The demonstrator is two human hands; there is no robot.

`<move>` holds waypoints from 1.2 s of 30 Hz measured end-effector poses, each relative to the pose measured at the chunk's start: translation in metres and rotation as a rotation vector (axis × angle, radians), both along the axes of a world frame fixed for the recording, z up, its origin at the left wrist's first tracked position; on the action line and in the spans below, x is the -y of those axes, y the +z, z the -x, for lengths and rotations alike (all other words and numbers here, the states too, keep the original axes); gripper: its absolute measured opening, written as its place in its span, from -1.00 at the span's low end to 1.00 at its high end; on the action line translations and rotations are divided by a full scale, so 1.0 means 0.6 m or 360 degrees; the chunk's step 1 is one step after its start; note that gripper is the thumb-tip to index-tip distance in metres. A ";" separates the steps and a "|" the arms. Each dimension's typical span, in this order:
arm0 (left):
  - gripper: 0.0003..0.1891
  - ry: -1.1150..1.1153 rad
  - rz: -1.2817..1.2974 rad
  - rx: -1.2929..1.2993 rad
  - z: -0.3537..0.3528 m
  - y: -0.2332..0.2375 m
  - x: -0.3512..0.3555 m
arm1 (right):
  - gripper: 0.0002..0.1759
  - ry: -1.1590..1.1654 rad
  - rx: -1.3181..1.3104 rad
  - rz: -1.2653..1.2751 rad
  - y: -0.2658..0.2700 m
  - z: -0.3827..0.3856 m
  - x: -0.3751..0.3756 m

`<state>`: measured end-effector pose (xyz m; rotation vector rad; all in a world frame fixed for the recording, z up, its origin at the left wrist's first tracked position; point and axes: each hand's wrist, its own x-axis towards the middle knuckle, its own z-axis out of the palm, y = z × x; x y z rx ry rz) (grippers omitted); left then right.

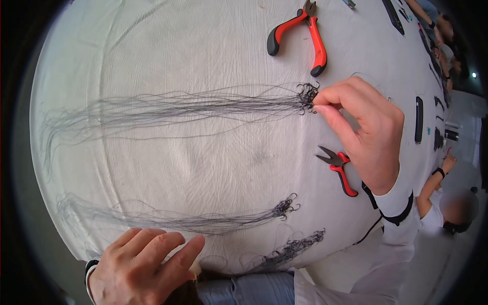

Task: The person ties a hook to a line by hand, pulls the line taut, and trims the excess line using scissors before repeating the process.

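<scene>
My right hand is closed in a pinch at the right end of a bundle of fish hooks. From these hooks, long thin fishing lines stretch leftward over the white cloth. The fingertips hide exactly what part they grip. At the near edge lies my left hand, fingers loosely apart and holding nothing. Just beyond its fingers is a second, smaller bundle of hooks with its own lines. A third dark heap of hooks sits near my lap.
Red-handled pliers lie open at the far side, and another red-handled pair rests beneath my right wrist. Black long objects lie to the right on the white cloth. Other people sit along the right side.
</scene>
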<state>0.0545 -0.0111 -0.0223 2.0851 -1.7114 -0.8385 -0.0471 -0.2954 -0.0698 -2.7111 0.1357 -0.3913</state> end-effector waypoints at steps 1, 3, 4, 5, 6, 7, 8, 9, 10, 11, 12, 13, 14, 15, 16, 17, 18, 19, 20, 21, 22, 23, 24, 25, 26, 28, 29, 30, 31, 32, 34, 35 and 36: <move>-0.57 0.0006 0.0007 0.0007 0.000 0.004 -0.001 | -0.83 -0.0003 0.0044 0.0058 0.004 0.002 -0.004; -0.57 0.0106 0.0106 0.0004 -0.001 0.014 -0.003 | -0.81 0.0010 0.0104 0.0126 0.018 0.007 -0.013; -0.57 0.0123 0.0114 0.0021 -0.001 0.020 -0.004 | -0.79 0.0054 0.0202 0.0226 0.026 0.011 -0.020; -0.57 0.0231 0.0223 0.0004 0.000 0.026 -0.003 | -0.78 0.0099 0.0302 0.0325 0.035 0.015 -0.026; -0.56 0.0343 0.0333 -0.0015 0.002 0.032 -0.003 | -0.76 0.0210 0.0381 0.0413 0.043 0.021 -0.030; -0.57 0.0465 0.0386 0.0008 0.006 0.040 -0.002 | -0.76 0.0240 0.0393 0.0414 0.053 0.025 -0.040; -0.57 0.0496 0.0525 0.0026 0.006 0.043 -0.002 | -0.74 0.0300 0.0484 0.0494 0.063 0.031 -0.052; -0.57 0.0529 0.0663 0.0044 0.005 0.045 -0.002 | -0.71 0.0363 0.0574 0.0572 0.073 0.037 -0.065; -0.58 0.0533 0.0770 0.0010 0.005 0.047 0.001 | -0.70 0.0421 0.0636 0.0576 0.080 0.042 -0.080; -0.58 0.0536 0.0878 -0.0017 0.005 0.047 0.006 | -0.70 0.0465 0.0651 0.0576 0.090 0.046 -0.101; -0.55 0.0519 0.0976 -0.0125 0.004 0.040 0.008 | -0.73 0.0443 0.0667 0.0573 0.099 0.050 -0.124; -0.55 0.0595 0.0943 -0.0228 0.010 0.043 0.010 | -0.76 0.0420 0.0683 0.0569 0.107 0.052 -0.147; -0.56 0.0589 0.0976 -0.0364 0.020 0.038 0.013 | -0.78 0.0411 0.0766 0.0578 0.111 0.053 -0.166; -0.56 0.0573 0.1021 -0.0499 0.023 0.033 0.015 | -0.78 0.0453 0.0790 0.0597 0.117 0.054 -0.184; -0.66 0.0517 0.0919 -0.0674 0.019 0.038 0.013 | -0.78 0.0419 0.0792 0.0561 0.123 0.056 -0.200; -0.66 0.0530 0.0953 -0.0657 0.019 0.038 0.009 | -0.78 0.0378 0.0789 0.0526 0.128 0.059 -0.211; -0.71 0.0521 0.0957 -0.0770 0.018 0.034 0.007 | -0.80 0.0387 0.0811 0.0538 0.128 0.061 -0.216; -0.75 0.0502 0.0958 -0.0885 0.016 0.034 0.005 | -0.80 0.0396 0.0828 0.0565 0.127 0.058 -0.219; -0.82 0.0505 0.0936 -0.0948 0.016 0.039 0.001 | -0.81 0.0396 0.0868 0.0558 0.126 0.056 -0.220; -0.82 0.0491 0.0956 -0.0939 0.017 0.039 0.001 | -0.82 0.0394 0.0905 0.0550 0.125 0.056 -0.220; -0.85 0.0539 0.0923 -0.1069 0.017 0.036 0.002 | -0.83 0.0413 0.0890 0.0535 0.125 0.057 -0.219; -0.88 0.0589 0.0885 -0.1200 0.017 0.036 0.002 | -0.83 0.0412 0.0898 0.0546 0.127 0.057 -0.217; -0.88 0.0583 0.0892 -0.1193 0.016 0.038 0.001 | -0.81 0.0450 0.0856 0.0550 0.129 0.057 -0.213; -0.89 0.0613 0.0842 -0.1206 0.014 0.041 0.001 | -0.79 0.0485 0.0814 0.0550 0.130 0.056 -0.211; -0.91 0.0642 0.0787 -0.1216 0.013 0.043 0.001 | -0.79 0.0478 0.0823 0.0551 0.128 0.054 -0.211; -0.92 0.0697 0.0823 -0.1268 0.014 0.042 0.002 | -0.74 0.0372 0.0775 0.0077 0.125 0.052 -0.211; -0.93 0.0761 0.0855 -0.1320 0.014 0.041 0.003 | -0.74 0.0367 0.0786 0.0074 0.128 0.051 -0.209; -0.93 0.0756 0.0845 -0.1311 0.014 0.041 0.003 | -0.74 0.0285 0.0641 -0.0162 0.134 0.050 -0.206; -0.93 0.0779 0.0867 -0.1297 0.014 0.041 0.004 | -0.74 0.0202 0.0492 -0.0398 0.137 0.050 -0.203; -0.93 0.0799 0.0885 -0.1283 0.013 0.041 0.005 | -0.74 0.0191 0.0500 -0.0408 0.133 0.048 -0.199; -0.94 0.0764 0.0911 -0.1206 0.014 0.038 0.007 | -0.79 0.0209 0.0397 -0.0745 0.124 0.046 -0.194; -0.96 0.0743 0.0965 -0.1134 0.015 0.037 0.009 | -0.79 0.0189 0.0400 -0.0754 0.123 0.046 -0.192; -0.96 0.0734 0.0947 -0.1139 0.016 0.034 0.011 | -0.80 0.0222 0.0408 -0.0676 0.123 0.046 -0.190</move>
